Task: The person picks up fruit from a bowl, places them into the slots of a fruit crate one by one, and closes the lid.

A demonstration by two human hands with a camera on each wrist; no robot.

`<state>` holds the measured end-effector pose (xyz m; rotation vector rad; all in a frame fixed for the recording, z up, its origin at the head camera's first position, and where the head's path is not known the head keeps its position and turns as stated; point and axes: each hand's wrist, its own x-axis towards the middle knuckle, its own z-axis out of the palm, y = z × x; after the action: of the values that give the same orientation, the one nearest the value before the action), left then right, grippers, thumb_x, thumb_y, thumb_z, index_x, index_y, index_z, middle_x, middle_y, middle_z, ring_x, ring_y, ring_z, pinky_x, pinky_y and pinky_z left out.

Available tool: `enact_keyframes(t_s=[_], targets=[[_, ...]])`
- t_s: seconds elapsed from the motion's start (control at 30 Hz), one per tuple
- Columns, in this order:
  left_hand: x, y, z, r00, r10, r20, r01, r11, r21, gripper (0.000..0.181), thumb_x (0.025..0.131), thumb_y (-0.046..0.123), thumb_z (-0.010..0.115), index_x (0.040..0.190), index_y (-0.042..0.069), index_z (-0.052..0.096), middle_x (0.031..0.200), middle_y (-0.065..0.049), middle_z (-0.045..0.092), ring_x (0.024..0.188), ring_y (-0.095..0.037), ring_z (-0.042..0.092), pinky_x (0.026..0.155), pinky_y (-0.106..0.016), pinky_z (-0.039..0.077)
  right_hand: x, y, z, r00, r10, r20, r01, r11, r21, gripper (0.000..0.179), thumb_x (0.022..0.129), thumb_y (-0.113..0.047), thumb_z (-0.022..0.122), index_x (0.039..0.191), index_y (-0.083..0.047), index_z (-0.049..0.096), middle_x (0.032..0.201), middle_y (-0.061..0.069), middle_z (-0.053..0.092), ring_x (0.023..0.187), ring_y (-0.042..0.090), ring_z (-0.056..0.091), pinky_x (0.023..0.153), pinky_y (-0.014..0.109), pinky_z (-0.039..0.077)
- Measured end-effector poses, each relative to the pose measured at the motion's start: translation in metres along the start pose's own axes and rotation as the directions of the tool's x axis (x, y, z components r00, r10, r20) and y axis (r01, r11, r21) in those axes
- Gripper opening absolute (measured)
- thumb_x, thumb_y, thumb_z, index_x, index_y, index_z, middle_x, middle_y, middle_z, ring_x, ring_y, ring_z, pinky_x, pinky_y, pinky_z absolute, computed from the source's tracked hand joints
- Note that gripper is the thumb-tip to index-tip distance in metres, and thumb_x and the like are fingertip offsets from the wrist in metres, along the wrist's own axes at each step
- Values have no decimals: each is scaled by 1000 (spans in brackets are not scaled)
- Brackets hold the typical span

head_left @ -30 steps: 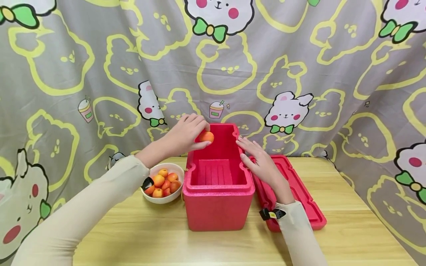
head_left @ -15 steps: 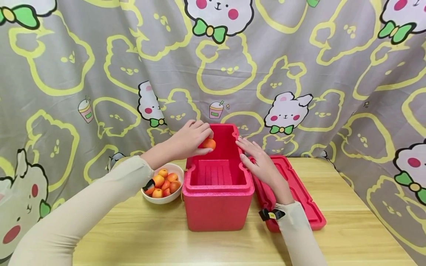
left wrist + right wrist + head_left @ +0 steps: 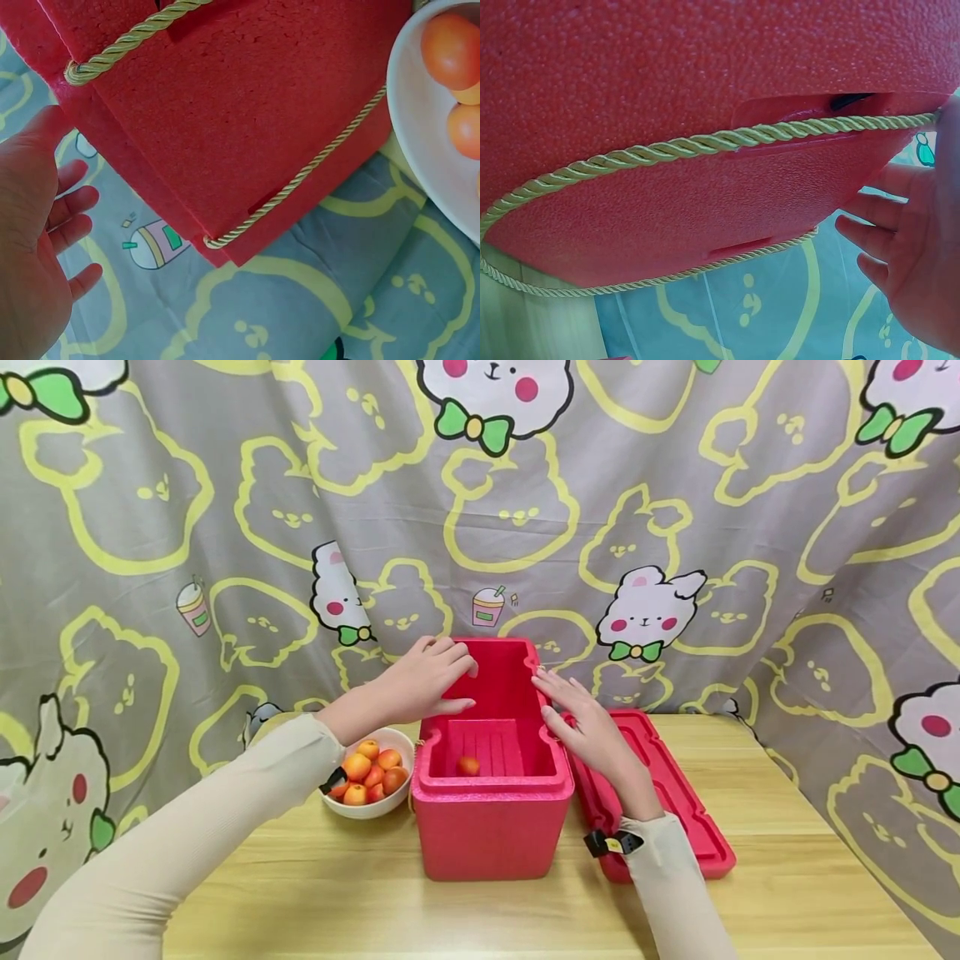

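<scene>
A red foam box (image 3: 491,835) stands uncovered in the middle of the table. On its ribbed floor, near the front, lies one small orange-red fruit (image 3: 468,766) that looks like an apricot. My left hand (image 3: 427,681) hovers over the box's left side, fingers spread and nothing between them. In the left wrist view the empty left hand (image 3: 37,225) shows beside the box's edge. My right hand (image 3: 588,727) rests its fingers on the right rim. The right wrist view has that hand (image 3: 907,247) next to the box wall, where a gold rope (image 3: 667,146) hangs.
A white bowl (image 3: 367,812) holding several apricots (image 3: 357,767) sits left of the box. The red lid (image 3: 675,810) lies on the wooden table (image 3: 337,893) to the right. A patterned curtain (image 3: 480,527) hangs behind.
My left hand lowered the apricot into the box opening, then let go of it. The fruit has dropped to the box floor. My right hand has stayed on the rim.
</scene>
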<state>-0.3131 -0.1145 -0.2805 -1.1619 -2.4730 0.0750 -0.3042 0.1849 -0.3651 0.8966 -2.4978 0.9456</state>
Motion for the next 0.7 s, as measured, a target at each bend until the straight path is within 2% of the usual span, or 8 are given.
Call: enact_keyframes(t_s=[0.17,0.37,0.7], targets=[[-2,-1,1,1000,-9,-6,9,1000,-7,40,87,38,77,116,13,63,115,-5,63,113,-23,55,101,-49,44,0,2,1,1000,-7,-3,7,1000,3,61,99,-31,60,155,-19,44,163,2,40,153,29,34,125,59,19],[-6,-3,1,1000,-21,-23,20,1000,-20,39,88,37,76,116,12,64,114,-5,64,112,-23,55,102,-49,43,0,0,0,1000,-3,-4,3,1000,-1,60,99,-32,60,155,-18,44,163,1,40,153,26,34,125,58,20],[-16,-14,5,997,-52,-59,50,998,-33,38,90,36,74,116,11,64,115,-6,65,112,-26,57,100,-49,45,0,-1,-1,1000,2,5,-2,1000,3,59,99,-31,59,155,-20,44,163,1,40,153,25,34,125,57,19]])
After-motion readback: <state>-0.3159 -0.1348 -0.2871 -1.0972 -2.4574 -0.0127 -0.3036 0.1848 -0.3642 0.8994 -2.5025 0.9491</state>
